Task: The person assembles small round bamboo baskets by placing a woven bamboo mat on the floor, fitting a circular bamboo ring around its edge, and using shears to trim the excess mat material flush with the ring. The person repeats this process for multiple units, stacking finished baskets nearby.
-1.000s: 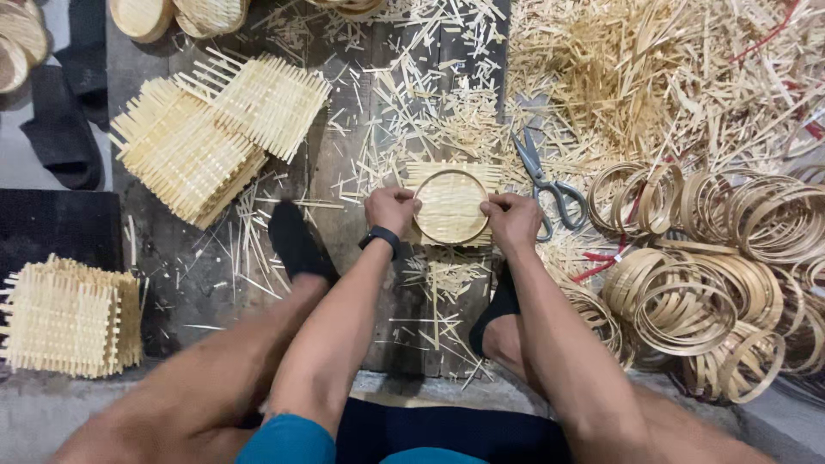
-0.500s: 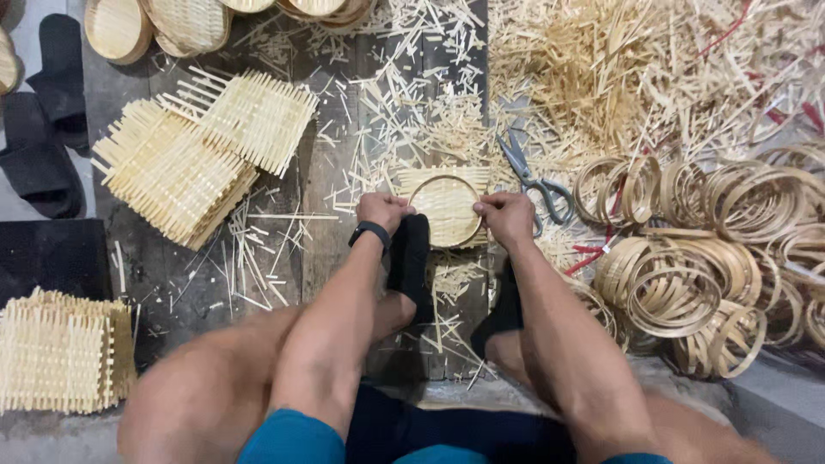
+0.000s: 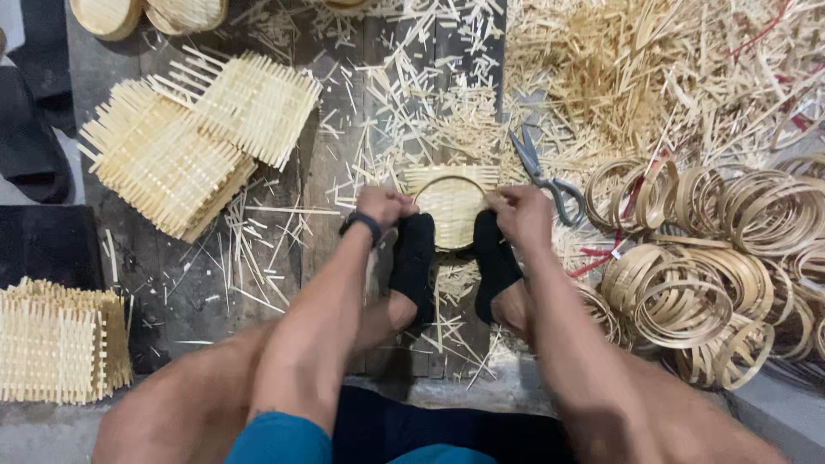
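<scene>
A small round woven bamboo piece (image 3: 450,206), a ring pressed over a square woven mat, lies on the dark wooden floor in front of me. My left hand (image 3: 383,206) grips its left rim; a black band is on that wrist. My right hand (image 3: 518,213) pinches the right rim. Both my feet in black socks, left (image 3: 412,262) and right (image 3: 493,258), press against the near edge of the piece from either side.
Scissors (image 3: 545,172) lie just right of the piece. Stacks of square woven mats (image 3: 193,137) sit at left, another stack (image 3: 56,344) at lower left. Many bamboo rings (image 3: 705,266) pile at right. Loose bamboo strips (image 3: 653,69) cover the far right; finished round pieces (image 3: 146,13) sit top left.
Both feet have slid forward to brace the woven piece's near edge. My hands stay on its two sides. The view has shifted slightly.
</scene>
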